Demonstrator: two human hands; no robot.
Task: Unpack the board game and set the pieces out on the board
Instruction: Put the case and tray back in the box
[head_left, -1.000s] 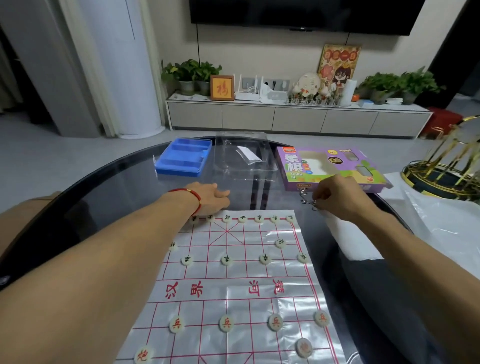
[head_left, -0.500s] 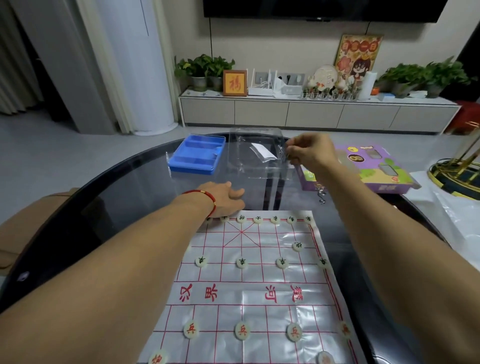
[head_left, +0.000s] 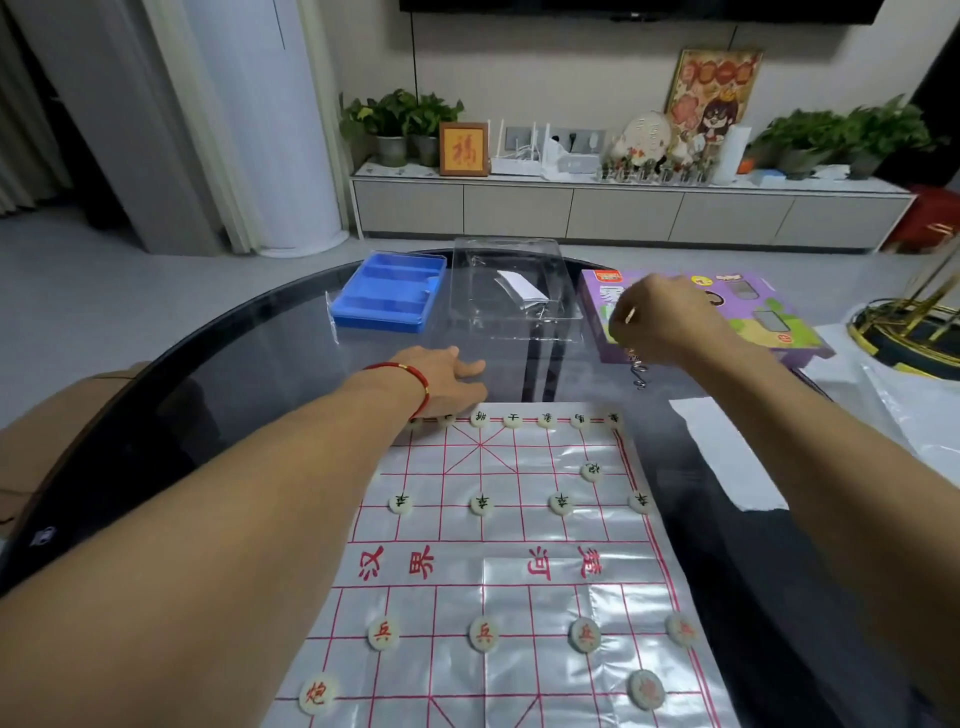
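Observation:
A clear plastic board (head_left: 519, 551) with red grid lines lies on the dark glass table (head_left: 234, 374). Black-lettered pieces (head_left: 481, 503) stand on its far rows and red-lettered pieces (head_left: 484, 633) on the near rows. My left hand (head_left: 441, 382), with a red cord at the wrist, lies palm down on the board's far left corner, fingers spread, covering the corner points. My right hand (head_left: 660, 322) hovers above the purple game box (head_left: 769, 322), fingers curled around a thin pale thing that I cannot identify.
A blue tray (head_left: 387, 299) and a clear plastic tray (head_left: 511, 312) holding a white packet (head_left: 522, 288) sit beyond the board. A metal spiral (head_left: 640, 375) lies by the box. White paper (head_left: 727, 457), a plastic bag (head_left: 914, 415) and a gold stand (head_left: 914, 332) crowd the right.
My right hand went from the box's front edge to the clear tray, then came back right over the purple box. My left hand stayed at the board's corner.

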